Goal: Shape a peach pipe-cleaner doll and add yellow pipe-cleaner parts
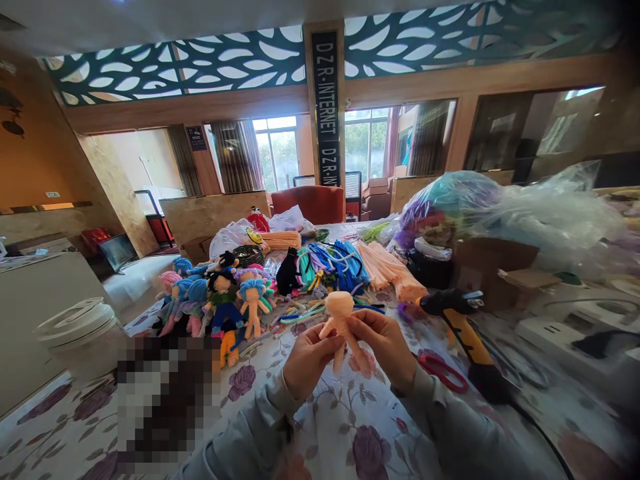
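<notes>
- Peach fuzzy doll (341, 308): you hold it head up, just above the floral tablecloth (345, 427).
- Your left hand (306, 363) pinches its arm.
- Your right hand (386, 345) is closed on the torso, so your fingers hide the midriff.
- Glue gun (463, 327), to the right: blurred.
- Pixelated block (165, 400), lower left: unreadable.

One view only, from the person's head, facing forward and a little down along the table (345, 427). It sits close over the left hand (305, 363) and right hand (385, 343), which hold the doll (343, 320) low in the middle, sleeves (250, 433) leaving by the bottom edge. The wide lens bends the edges and reaches on past the table to the windows (277, 150) and up to the ceiling (150, 20).
</notes>
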The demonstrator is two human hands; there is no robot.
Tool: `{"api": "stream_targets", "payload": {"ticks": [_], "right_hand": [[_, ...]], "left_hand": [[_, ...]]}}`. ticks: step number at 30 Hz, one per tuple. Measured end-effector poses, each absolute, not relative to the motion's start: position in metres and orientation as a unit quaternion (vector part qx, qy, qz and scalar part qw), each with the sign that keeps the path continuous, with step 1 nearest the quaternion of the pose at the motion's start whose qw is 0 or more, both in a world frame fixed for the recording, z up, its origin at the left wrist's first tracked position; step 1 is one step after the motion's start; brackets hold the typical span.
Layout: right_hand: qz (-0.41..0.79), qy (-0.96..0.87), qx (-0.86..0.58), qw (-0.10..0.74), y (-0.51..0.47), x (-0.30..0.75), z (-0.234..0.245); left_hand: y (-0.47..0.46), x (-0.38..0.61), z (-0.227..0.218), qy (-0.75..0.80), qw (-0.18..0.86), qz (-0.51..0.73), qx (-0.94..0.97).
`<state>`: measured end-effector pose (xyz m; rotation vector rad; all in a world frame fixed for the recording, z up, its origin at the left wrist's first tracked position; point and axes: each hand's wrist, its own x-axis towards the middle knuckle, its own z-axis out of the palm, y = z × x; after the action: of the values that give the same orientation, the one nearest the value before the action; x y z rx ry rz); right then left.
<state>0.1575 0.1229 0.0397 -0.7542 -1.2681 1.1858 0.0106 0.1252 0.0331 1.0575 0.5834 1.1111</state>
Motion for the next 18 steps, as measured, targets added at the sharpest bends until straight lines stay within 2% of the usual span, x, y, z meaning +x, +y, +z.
{"api": "stream_targets", "payload": {"ticks": [7,18], "right_hand": [[0.515,-0.578,-0.32,0.546,0.122,0.16,0.038],[0.508,-0.592,-0.332,0.531,0.126,0.155,0.027]], "left_hand": [[0.125,0.009,0.036,0.295,0.641,0.549,0.448],[0.123,0.009,0.039,0.276,0.655,0.535,0.457]]}}
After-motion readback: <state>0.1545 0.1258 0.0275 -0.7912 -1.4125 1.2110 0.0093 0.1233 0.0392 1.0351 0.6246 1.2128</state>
